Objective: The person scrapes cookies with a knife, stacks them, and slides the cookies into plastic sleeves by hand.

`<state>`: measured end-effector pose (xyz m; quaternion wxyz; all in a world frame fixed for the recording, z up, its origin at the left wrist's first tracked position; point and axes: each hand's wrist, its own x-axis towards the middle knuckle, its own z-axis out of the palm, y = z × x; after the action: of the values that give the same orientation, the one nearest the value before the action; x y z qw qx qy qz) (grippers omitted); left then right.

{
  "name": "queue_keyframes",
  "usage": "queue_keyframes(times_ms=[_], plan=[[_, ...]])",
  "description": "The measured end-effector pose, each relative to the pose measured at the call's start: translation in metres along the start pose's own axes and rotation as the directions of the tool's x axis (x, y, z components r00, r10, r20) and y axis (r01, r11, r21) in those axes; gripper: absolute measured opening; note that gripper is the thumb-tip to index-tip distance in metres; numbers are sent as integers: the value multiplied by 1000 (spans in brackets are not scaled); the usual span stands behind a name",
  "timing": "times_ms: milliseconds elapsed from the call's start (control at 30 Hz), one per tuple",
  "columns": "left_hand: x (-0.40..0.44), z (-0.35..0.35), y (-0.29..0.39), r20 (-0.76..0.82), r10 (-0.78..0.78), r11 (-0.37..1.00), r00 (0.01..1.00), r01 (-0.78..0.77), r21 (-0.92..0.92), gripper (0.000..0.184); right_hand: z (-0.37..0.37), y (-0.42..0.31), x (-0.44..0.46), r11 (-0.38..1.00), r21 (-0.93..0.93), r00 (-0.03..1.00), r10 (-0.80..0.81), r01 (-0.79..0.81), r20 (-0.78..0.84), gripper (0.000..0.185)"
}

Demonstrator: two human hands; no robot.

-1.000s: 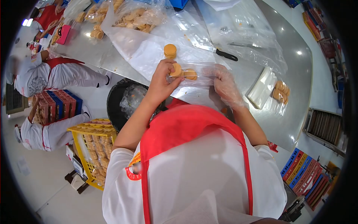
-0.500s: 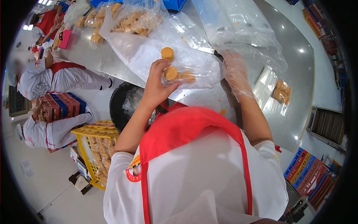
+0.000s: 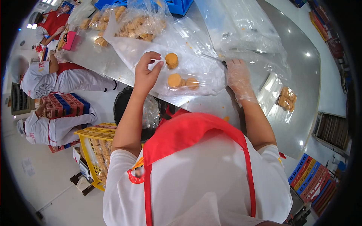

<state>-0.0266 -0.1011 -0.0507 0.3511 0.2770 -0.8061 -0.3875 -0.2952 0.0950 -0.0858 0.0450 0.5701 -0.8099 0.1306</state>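
Observation:
My bare left hand hovers left of a small stack of round golden cookies, its thumb and fingers apart with nothing between them. Below that stack, a clear plastic bag lies flat with cookies inside its left part. My right hand, in a clear plastic glove, is closed around the dark handle of a knife. The thin blade points left, above the bag. Most of the handle is hidden by the hand. White plastic sheeting lies under the bag and stack.
A large open bag of cookies and a blue crate are at the back. Clear bags lie back right; a filled pack lies right. A black bin and yellow crate stand left. Co-workers are further left.
My left hand has let go of the bagged cookies and moved up and left, its fingers apart. The right hand stays near the same place with the knife, its blade turned slightly.

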Motion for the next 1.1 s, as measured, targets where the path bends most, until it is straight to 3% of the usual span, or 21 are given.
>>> queue_keyframes(times_ms=[67, 200, 300, 533, 1100], plan=[[11, -1, -6, 128, 118, 976, 985, -139, 165, 29, -2, 2, 0, 998, 47, 999, 26, -28, 33, 27], [16, 4, -15, 267, 106, 946, 958, -179, 270, 39, -10, 6, -8, 989, 141, 999, 41, -45, 35, 26], [15, 8, -26, 274, 73, 957, 959, -145, 250, 42, -19, 6, -20, 963, 254, 995, 99, -91, -22, 24], [11, 17, -37, 301, 128, 923, 945, -225, 313, 55, -31, 3, -42, 891, 413, 968, 239, -189, -73, 26], [9, 26, -35, 234, 55, 940, 971, -130, 316, 49, -57, -17, -55, 789, 580, 942, 319, -200, -108, 25]])
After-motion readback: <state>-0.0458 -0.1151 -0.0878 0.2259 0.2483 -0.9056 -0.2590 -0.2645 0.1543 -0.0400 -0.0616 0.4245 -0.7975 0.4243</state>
